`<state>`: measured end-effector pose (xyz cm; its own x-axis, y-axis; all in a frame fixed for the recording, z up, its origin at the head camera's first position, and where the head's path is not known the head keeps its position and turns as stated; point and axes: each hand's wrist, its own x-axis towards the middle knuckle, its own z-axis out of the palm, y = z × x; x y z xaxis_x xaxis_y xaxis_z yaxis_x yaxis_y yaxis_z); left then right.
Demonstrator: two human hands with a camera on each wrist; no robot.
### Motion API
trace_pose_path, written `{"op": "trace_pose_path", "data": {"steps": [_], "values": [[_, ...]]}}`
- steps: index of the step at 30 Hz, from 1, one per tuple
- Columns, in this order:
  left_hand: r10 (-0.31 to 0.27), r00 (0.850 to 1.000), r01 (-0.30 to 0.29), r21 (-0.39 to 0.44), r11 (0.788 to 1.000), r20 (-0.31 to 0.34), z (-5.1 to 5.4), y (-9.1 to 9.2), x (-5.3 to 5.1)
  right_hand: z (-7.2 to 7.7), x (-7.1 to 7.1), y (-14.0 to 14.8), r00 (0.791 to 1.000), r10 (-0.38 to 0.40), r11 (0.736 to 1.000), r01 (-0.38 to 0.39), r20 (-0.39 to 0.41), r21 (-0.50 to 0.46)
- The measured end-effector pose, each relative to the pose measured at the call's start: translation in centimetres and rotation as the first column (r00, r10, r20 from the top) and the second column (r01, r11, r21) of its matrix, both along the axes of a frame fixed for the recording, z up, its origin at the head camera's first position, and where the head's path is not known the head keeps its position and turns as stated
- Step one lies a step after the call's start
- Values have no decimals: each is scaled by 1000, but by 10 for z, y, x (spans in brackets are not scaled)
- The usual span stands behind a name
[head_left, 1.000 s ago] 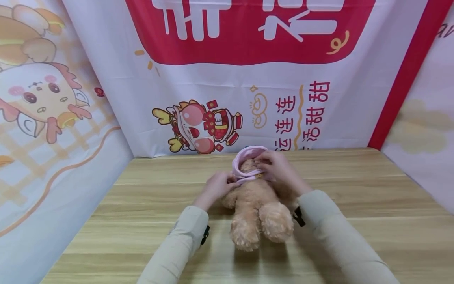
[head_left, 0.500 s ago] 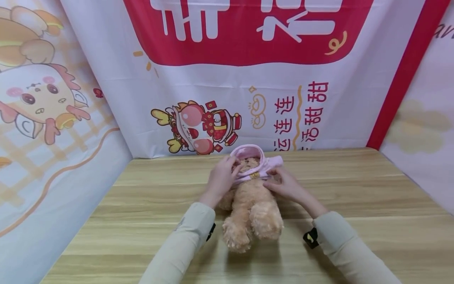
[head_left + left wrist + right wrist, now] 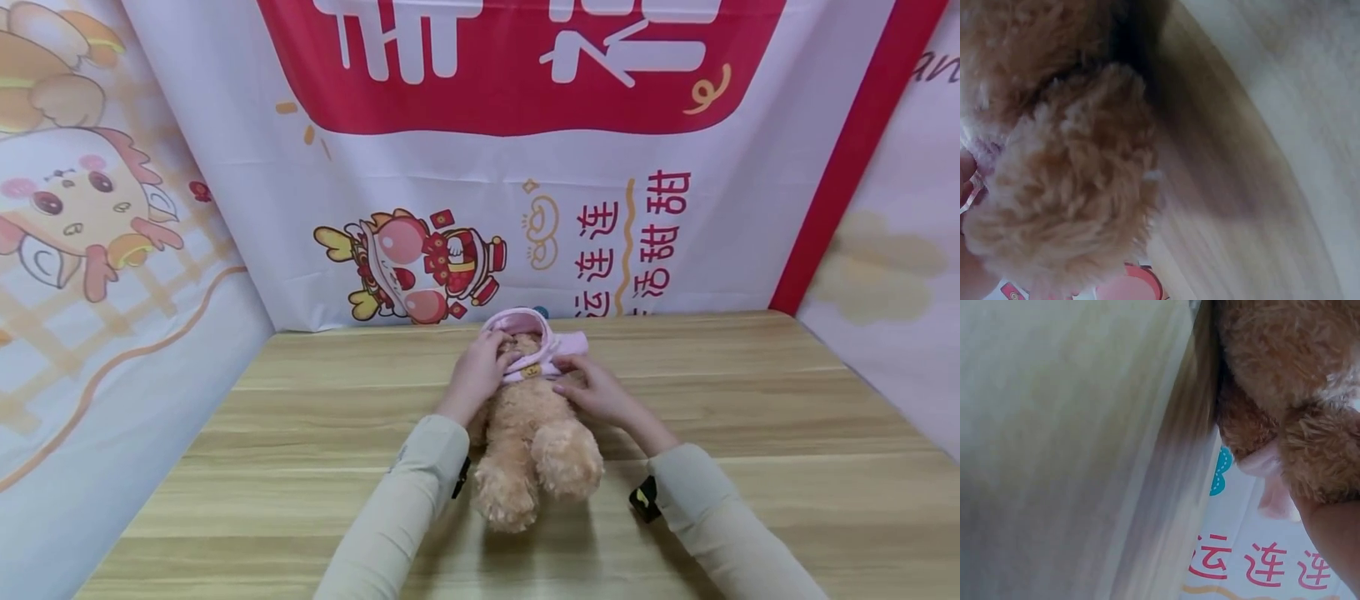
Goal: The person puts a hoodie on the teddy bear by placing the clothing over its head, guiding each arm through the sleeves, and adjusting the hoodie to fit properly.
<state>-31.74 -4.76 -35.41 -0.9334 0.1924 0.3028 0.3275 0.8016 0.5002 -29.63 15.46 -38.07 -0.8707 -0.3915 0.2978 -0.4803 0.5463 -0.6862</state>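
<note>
A light-brown teddy bear [image 3: 528,408] lies on its back in the head view, feet toward me. A small pink hoodie [image 3: 517,321] surrounds its head and upper chest, with a yellowish patch at the front and a sleeve sticking out to the right. My left hand [image 3: 477,377] pinches the hoodie beside the neck opening. On the other side my right hand [image 3: 597,390] grips the hoodie's lower edge by the bear's arm. Furry limbs fill much of both wrist views; pink cloth [image 3: 1277,499] shows beyond the right hand [image 3: 1335,540]. Most fingertips are hidden.
The wooden table [image 3: 300,450] extends on both sides of the bear. A printed white and red cloth [image 3: 420,167] hangs along its back edge, and another printed cloth [image 3: 135,292] hangs at the left. A small teal shape [image 3: 541,312] shows behind the hoodie.
My left hand has moved up to the neck opening. My right hand has come down from the hood to the right side, where a sleeve now shows. The bear has shifted slightly left.
</note>
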Motion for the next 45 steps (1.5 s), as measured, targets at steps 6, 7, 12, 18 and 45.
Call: {"op": "trace_pose_path", "data": {"steps": [6, 7, 12, 18, 45], "values": [[9, 1000, -9, -4, 1000, 3, 0, 0, 0, 1, -3, -2, 999, 16, 999, -15, -35, 46], [13, 1000, -13, 0, 1000, 9, 0, 1, 1, 2, -4, -2, 999, 17, 999, -16, -32, 50], [27, 1000, -28, 29, 999, 11, -4, 0, 2, 3, -2, 1, 1000, -2, 998, 4, -27, 58], [10, 999, -8, 45, 999, -45, -7, -3, 6, 1, 6, 8, 1000, -9, 1000, 9, -2, 10], [-207, 975, 201, -77, 977, -80, -11, -22, 40, 8, 14, 25, 998, -62, 991, 63, -6, 122]]}}
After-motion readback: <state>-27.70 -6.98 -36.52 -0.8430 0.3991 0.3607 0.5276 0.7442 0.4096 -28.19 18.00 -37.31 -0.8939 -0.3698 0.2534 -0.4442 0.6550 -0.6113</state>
